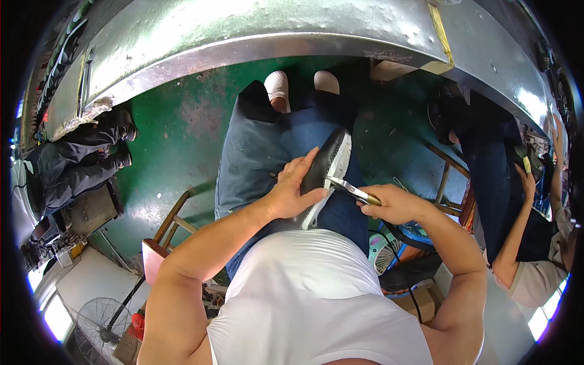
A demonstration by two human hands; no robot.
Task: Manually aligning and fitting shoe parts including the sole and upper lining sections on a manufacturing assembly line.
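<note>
A dark shoe [321, 165] with a white sole [341, 157] lies on its side across my lap, toe pointing away from me. My left hand [296, 187] grips it from the left, thumb near the sole edge and fingers over the dark upper. In my right hand [389, 204] is a pair of pliers [350, 188] with a silver metal head and a brass-coloured handle. Its tip touches the shoe along the seam between upper and sole. Loose pale thread or trim hangs at the heel end, close to my white shirt.
A metal-covered bench [274, 27] curves across the front. To the right a co-worker's hand [528, 182] holds something dark; another person's legs [91, 146] are at the left. A wooden stool [173, 222], a standing fan [104, 325] and a small green fan [383, 252] stand nearby.
</note>
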